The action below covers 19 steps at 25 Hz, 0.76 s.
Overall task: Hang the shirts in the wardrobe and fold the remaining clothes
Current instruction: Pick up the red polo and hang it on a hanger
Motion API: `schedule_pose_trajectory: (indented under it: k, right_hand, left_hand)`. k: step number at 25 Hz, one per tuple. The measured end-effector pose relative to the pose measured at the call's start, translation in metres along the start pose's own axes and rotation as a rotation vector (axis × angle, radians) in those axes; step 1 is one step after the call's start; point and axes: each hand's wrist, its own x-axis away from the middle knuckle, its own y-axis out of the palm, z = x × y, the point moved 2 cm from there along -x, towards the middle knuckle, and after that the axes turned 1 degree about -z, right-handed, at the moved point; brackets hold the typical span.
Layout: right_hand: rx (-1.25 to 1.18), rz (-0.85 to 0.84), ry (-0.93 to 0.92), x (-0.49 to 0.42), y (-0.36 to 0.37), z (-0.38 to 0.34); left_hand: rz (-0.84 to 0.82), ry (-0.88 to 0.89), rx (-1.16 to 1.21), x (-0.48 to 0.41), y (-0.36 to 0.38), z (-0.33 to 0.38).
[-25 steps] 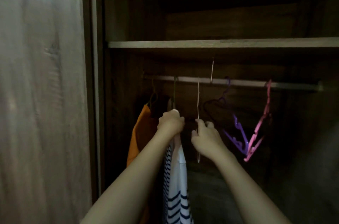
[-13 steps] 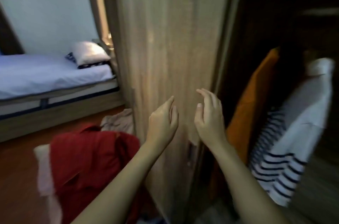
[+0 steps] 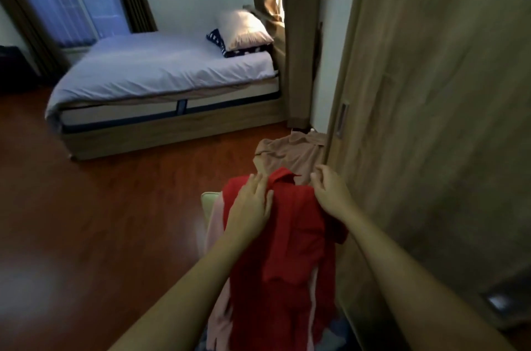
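Turn from wardrobe to clothes pile. A second ago both hands were up at the rail, settling a striped shirt on its hanger; half a second ago they hung free as the view swung away. Now they reach the red shirt (image 3: 290, 235) - judged the next garment to hang, the striped one being done.

The red shirt lies on top of the pile on the floor (image 3: 100, 221), just beside the wardrobe door (image 3: 431, 91), over a pink garment (image 3: 217, 224) and touching a tan one (image 3: 290, 152). Its long axis runs from the person outward - collar at the far end, pointing toward the bed (image 3: 161, 77), hem nearest.

Left hand (image 3: 253, 201): fingers straight and together, flat on the cloth beside the collar. Right hand (image 3: 330, 189): fingers curled at the shoulder; whether they pinch cloth cannot be told.
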Motion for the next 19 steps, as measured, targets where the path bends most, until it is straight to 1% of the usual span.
schedule_pose_trajectory:
  k: [2,3,5,6,7,9,11,13,14,15,16,18,19]
  right_hand:
    - [0.055,-0.136,0.182,-0.028,0.021,0.004]
    - [0.115,-0.22,0.236,-0.038,0.029,0.005]
    - [0.169,-0.345,0.285,-0.05,0.04,0.003]
    - [0.139,-0.369,0.297,-0.052,0.043,0.002]
    - [0.081,-0.362,0.293,-0.053,0.044,-0.002]
    - [-0.004,-0.336,0.25,-0.058,0.046,-0.011]
    - [-0.005,-0.318,0.17,-0.058,0.048,-0.017]
    - [-0.021,-0.198,0.095,-0.058,0.043,-0.019]
    - [-0.081,-0.13,0.069,-0.056,0.038,-0.02]
    - [-0.158,-0.062,0.039,-0.051,0.032,-0.024]
    - [-0.253,0.008,-0.001,-0.043,0.026,-0.029]
    - [-0.504,0.105,-0.09,-0.02,0.012,-0.038]
    - [-0.62,0.105,-0.125,-0.003,0.007,-0.042]
  left_hand:
    - [0.017,-0.116,-0.047,-0.022,0.005,-0.033]
    - [-0.008,-0.181,-0.071,-0.031,0.006,-0.044]
    - [-0.097,-0.354,-0.047,-0.051,0.009,-0.057]
    - [-0.164,-0.451,-0.024,-0.06,0.011,-0.06]
    - [-0.241,-0.538,-0.007,-0.069,0.012,-0.061]
    - [-0.376,-0.655,0.015,-0.087,0.015,-0.068]
    - [-0.439,-0.722,0.017,-0.097,0.013,-0.071]
    - [-0.45,-0.728,-0.011,-0.105,0.01,-0.07]
    - [-0.413,-0.712,-0.005,-0.108,0.005,-0.068]
    - [-0.338,-0.687,0.038,-0.11,-0.003,-0.065]
    - [-0.228,-0.659,0.138,-0.109,-0.013,-0.063]
    - [0.028,-0.577,0.454,-0.097,-0.036,-0.057]
    - [0.118,-0.544,0.632,-0.085,-0.048,-0.053]
